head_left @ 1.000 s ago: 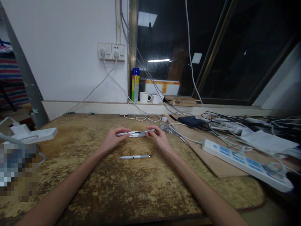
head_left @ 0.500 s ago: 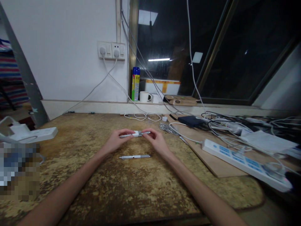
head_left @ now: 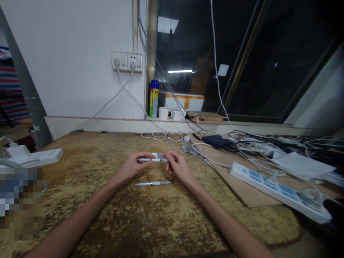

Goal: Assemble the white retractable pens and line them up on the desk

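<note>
Both my hands are together over the middle of the worn wooden table (head_left: 134, 222). Between them lies a small bundle of white-and-grey pens (head_left: 158, 157), side by side and level; I cannot make out how many. My left hand (head_left: 133, 165) pinches the left ends with thumb and fingers. At the right ends is my right hand (head_left: 177, 165), its thumb and forefinger closed on the pens and its lower fingers curled beneath. A single white-and-grey pen (head_left: 152, 183) lies crosswise on the table, just nearer to me than the hands.
At the right a long white power strip (head_left: 276, 191) rests on a brown board (head_left: 242, 190) among tangled cables. Another power strip (head_left: 48, 157) is at the left edge. A spray can (head_left: 154, 100) and white mug (head_left: 163, 113) stand on the windowsill.
More pens of the bundle now show between my hands. My right hand's fingers have shifted and curl lower at the right ends. The loose pen stays put; the view has tilted slightly.
</note>
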Motion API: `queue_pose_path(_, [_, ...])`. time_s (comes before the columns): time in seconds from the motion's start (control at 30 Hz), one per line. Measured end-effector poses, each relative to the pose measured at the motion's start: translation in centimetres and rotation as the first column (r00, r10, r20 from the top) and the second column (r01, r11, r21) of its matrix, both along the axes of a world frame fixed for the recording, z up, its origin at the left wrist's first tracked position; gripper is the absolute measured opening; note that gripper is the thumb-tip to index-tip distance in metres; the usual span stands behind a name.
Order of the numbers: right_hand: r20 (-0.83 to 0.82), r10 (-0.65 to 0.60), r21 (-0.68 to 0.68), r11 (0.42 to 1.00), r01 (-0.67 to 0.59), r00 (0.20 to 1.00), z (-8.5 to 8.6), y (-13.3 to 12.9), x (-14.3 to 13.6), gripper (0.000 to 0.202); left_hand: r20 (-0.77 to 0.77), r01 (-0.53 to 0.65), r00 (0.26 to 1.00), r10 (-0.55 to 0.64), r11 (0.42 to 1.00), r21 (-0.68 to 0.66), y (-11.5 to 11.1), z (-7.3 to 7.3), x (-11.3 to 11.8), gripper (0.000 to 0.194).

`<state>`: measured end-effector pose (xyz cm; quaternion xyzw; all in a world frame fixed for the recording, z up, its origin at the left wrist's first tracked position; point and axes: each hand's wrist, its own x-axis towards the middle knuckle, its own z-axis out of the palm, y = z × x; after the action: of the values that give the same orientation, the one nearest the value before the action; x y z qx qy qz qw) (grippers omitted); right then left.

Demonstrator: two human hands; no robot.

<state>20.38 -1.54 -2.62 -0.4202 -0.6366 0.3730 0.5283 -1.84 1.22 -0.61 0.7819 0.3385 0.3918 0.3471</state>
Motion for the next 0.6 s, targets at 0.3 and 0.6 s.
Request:
queue_pose_path(0.3, [0.024, 0.104, 0.007, 0.995, -0.104, 0.994, 0.52, -0.24, -0.06, 0.037, -0.018, -0.021, 1.0, 0.021, 1.0, 0.019, -0.3, 0.51, -0.08, 0.028])
queue_pose_path(0.6, [0.013, 0.083, 0.035, 0.996, -0.083, 0.997, 0.64, -0.16, 0.22, 0.03, -0.027, -0.026, 0.999, 0.026, 1.0, 0.005, -0.46, 0.76, 0.14, 0.027])
